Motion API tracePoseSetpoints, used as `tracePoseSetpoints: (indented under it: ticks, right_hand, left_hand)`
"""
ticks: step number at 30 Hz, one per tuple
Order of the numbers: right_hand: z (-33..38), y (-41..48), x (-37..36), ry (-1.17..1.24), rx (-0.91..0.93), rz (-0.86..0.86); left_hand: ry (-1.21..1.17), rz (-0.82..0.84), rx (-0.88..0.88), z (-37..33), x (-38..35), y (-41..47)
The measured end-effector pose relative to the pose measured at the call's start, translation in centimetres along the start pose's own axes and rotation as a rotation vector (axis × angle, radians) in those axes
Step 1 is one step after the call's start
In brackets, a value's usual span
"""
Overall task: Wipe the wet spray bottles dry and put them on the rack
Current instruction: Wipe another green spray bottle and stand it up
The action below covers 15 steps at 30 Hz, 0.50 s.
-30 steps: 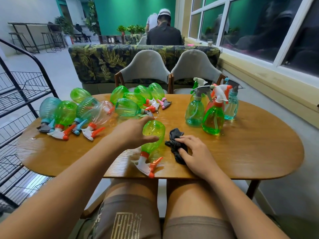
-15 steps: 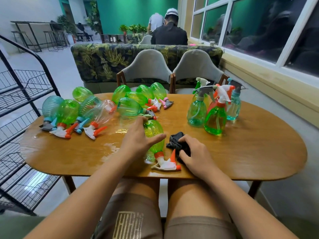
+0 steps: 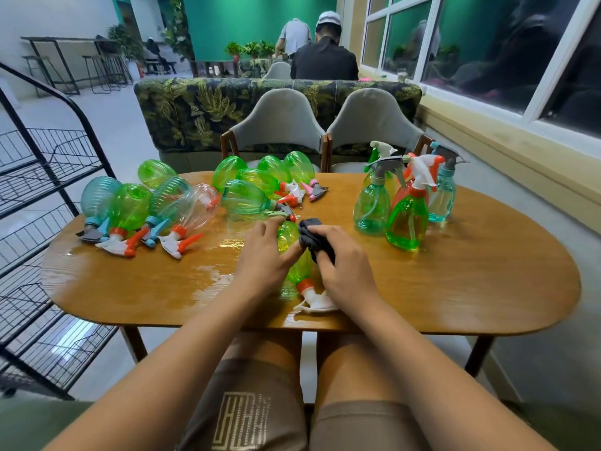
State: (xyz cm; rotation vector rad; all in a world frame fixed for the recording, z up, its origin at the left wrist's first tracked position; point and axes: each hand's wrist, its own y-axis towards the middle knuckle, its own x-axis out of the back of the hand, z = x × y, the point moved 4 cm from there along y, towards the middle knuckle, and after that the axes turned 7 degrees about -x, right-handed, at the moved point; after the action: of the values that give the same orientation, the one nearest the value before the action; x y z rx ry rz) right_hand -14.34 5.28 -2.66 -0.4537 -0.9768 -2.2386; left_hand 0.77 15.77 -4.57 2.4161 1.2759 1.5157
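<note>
A green spray bottle (image 3: pixel 299 270) with an orange collar and white trigger lies on the wooden table (image 3: pixel 455 288), nozzle toward me. My left hand (image 3: pixel 265 255) holds its body from the left, thumb across it. My right hand (image 3: pixel 344 271) grips a dark cloth (image 3: pixel 313 236) and presses it on the bottle's right side. Several wet bottles (image 3: pixel 130 206) lie on their sides at the table's left and back. Three or more upright bottles (image 3: pixel 406 219) stand at the right. The black wire rack (image 3: pixel 39 190) stands left of the table.
Water glistens on the table (image 3: pixel 227 245) in front of the lying bottles. Two grey chairs (image 3: pixel 279 131) face me across the table, a leaf-patterned sofa behind them. A person in black sits farther back. Windows run along the right wall.
The bottle has turned so its nozzle points at me and slid nearer the table's edge. My right hand lifted the cloth from the table onto the bottle. My left hand stays on the bottle.
</note>
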Motion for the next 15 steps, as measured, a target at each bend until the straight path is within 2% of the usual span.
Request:
tracePoseSetpoints:
  ticks: [4,9,15]
  right_hand:
    - [0.0,-0.7,-0.9,-0.026,-0.065,0.076]
    - [-0.7,-3.2,-0.3,-0.106,-0.014,0.147]
    - [-1.3,-5.7,-0.1,-0.249,0.031,0.116]
  left_hand:
    - [0.017,-0.007,0.007,0.0,-0.2,-0.1]
    - [0.042,-0.009,0.020,-0.3,-0.4,-0.1]
    - [0.082,0.002,0.037,-0.7,-0.2,-0.2]
